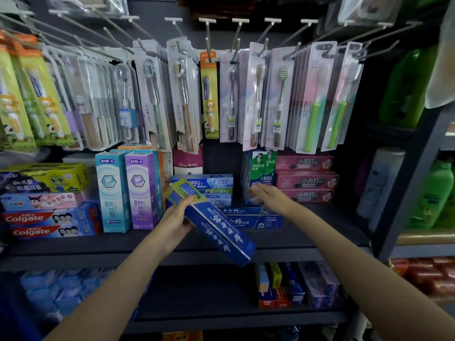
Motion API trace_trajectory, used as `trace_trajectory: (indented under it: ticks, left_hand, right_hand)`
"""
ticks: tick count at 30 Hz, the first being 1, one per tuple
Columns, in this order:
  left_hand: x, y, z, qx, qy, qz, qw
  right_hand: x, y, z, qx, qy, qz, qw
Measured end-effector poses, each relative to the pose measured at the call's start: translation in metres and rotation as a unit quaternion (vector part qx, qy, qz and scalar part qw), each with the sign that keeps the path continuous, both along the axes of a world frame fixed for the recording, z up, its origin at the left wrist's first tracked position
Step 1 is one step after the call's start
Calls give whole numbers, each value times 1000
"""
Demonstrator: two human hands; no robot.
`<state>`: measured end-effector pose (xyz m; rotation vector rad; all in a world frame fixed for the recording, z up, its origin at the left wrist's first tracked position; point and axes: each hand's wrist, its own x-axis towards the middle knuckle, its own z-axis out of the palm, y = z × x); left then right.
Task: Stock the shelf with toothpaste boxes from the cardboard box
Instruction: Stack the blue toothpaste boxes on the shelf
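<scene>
Behind the blurred right hand (264, 194), a box (label unreadable) hides.

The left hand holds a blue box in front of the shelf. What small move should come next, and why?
Probably lower the blue toothpaste box onto the matching blue boxes lying flat on the shelf. The left hand grips it tilted just in front of them, and the right hand, blurred, reaches beside the Darlie boxes.

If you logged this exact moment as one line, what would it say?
left hand: grips blue toothpaste box, tilted | right hand: open, blurred, reaching to shelf by the Darlie boxes | box not yet placed
</scene>
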<state>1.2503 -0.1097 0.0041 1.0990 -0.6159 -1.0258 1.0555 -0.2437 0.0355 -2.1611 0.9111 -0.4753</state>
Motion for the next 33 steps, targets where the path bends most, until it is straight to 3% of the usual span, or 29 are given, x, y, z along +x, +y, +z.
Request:
trace_trajectory:
  ticks: [2, 5, 8, 11, 14, 16, 18, 20, 22, 27, 31, 33]
  left_hand:
    - [-3, -7, 4, -33, 63, 15, 997]
    - [-8, -15, 12, -53, 89, -2, 995]
    - [-15, -18, 19, 0, -29, -60, 998]
    - [-23, -13, 31, 83, -171, -140, 972]
    - [-23, -11, 41, 96, -208, -219, 948]
    - [-21, -11, 50, 79, -226, -243, 940]
    - [-16, -13, 60, 61, -304, -206, 928]
    - [-3, -16, 67, 65, -434, -146, 887]
    - [12, -18, 64, 87, -495, -85, 860]
    - [17, -26, 28, 144, -471, -85, 866]
    - [5, -41, 18, 109, -475, -41, 872]
    - [4, -47, 14, 92, -496, 15, 863]
  right_hand:
    - [-5, 13, 11, 136, 10, 55, 989]
    - [-10, 25, 16, 126, 11, 98, 987]
    - [-1, 36, 32, 116, -75, 93, 986]
    - [9, 38, 49, 134, -132, 117, 975]
    - [14, 41, 60, 79, -62, 162, 982]
    - [13, 39, 62, 70, -92, 153, 982]
    - [9, 33, 64, 88, -185, 110, 973]
    - [0, 21, 61, 114, -274, 55, 953]
    - [-11, 10, 51, 140, -320, 10, 937]
    - [-36, -7, 7, 177, -316, -57, 931]
    - [-44, -20, -19, 200, -345, -90, 913]
    - [-42, -27, -27, 152, -306, -119, 932]
